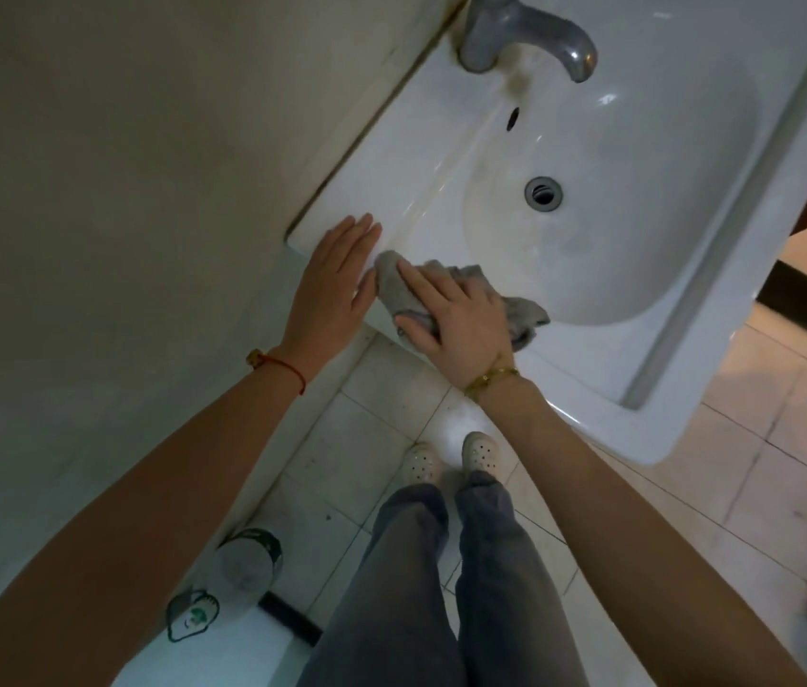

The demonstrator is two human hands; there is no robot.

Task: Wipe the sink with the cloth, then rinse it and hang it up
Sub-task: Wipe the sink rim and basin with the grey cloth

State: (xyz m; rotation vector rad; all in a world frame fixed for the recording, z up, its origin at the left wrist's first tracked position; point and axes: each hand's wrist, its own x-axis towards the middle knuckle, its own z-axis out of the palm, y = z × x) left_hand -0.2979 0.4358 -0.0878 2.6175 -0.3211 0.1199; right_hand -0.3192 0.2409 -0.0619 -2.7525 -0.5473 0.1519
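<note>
On the near left corner of the white ceramic sink we have the grey cloth, bunched and pinned flat under our right hand, which lies palm down with fingers spread across it, pressing rather than pinching; a loose tail of fabric spills out beyond the wrist side toward the basin. Our left hand rests open and flat on the rim just beside the cloth, holding nothing, apparently as a brace. We judge the cloth soft, light and limp, likely to fold and drag under the palm; whether it is damp we cannot tell. A broad flat palm should serve for wiping, but for rinsing and hanging we would gather it at the bunched middle, so the tail does not trail. The glazed surface looks smooth and probably slick, so the cloth may slide easily and the bracing hand could slip. The basin holds no standing water that we can see; its drain is open and unplugged, and yellowish staining runs below the metal tap, from which no water is running. On the tiled floor by the wall stands a bottle, contents unclear. Wiping seems under way at the rim, the bowl still to do.
</note>
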